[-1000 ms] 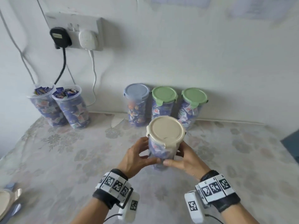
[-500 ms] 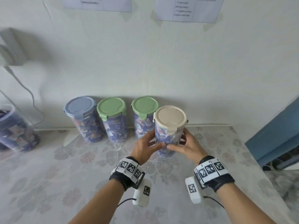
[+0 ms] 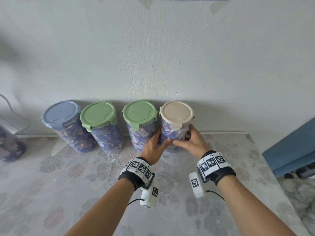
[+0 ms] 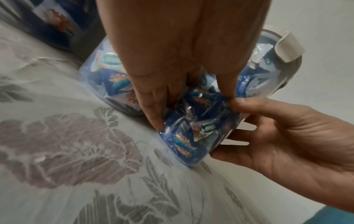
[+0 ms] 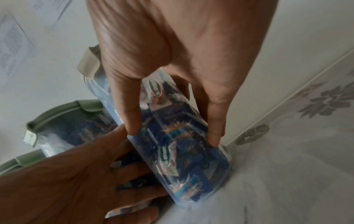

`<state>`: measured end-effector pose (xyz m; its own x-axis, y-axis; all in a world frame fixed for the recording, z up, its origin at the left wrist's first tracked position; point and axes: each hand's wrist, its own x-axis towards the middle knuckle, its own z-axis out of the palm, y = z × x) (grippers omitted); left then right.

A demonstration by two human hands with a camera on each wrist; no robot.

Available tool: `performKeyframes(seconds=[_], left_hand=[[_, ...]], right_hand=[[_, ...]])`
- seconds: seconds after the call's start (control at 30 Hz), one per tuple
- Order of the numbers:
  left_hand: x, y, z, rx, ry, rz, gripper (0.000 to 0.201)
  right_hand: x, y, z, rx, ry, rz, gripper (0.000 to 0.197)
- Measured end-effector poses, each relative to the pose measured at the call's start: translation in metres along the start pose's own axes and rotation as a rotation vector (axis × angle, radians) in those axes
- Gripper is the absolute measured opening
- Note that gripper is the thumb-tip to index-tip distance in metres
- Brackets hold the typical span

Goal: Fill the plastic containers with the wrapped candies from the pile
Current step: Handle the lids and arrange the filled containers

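Against the far wall stand a blue-lidded container (image 3: pixel 66 125) and two green-lidded containers (image 3: pixel 102 126). Right of them, the left hand (image 3: pixel 156 147) and right hand (image 3: pixel 189 142) clasp the candy-filled beige-lidded container (image 3: pixel 175 126), fingers curled around it. Placing step; next likely release, then return for another container.

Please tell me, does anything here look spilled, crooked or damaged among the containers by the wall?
Nothing stands out. The beige-lidded container, gripped by the left hand and right hand, stands upright beside the two green-lidded containers and the blue-lidded container. All lids are on; no candies lie loose.
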<state>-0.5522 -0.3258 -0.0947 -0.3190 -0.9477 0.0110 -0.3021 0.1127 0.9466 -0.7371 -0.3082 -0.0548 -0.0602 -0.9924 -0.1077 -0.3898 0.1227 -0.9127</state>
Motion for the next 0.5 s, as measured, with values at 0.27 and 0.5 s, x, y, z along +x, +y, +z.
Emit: performKeyframes(seconds=[0.27, 0.5], left_hand=[[0.011, -0.018, 0.002, 0.085, 0.038, 0.065, 0.08], [0.001, -0.018, -0.003, 0.099, -0.022, -0.006, 0.089]], right_hand=[[0.002, 0.007, -0.002, -0.05, -0.003, -0.015, 0.075], [-0.007, 0.007, 0.001, -0.175, -0.013, 0.093, 0.077]])
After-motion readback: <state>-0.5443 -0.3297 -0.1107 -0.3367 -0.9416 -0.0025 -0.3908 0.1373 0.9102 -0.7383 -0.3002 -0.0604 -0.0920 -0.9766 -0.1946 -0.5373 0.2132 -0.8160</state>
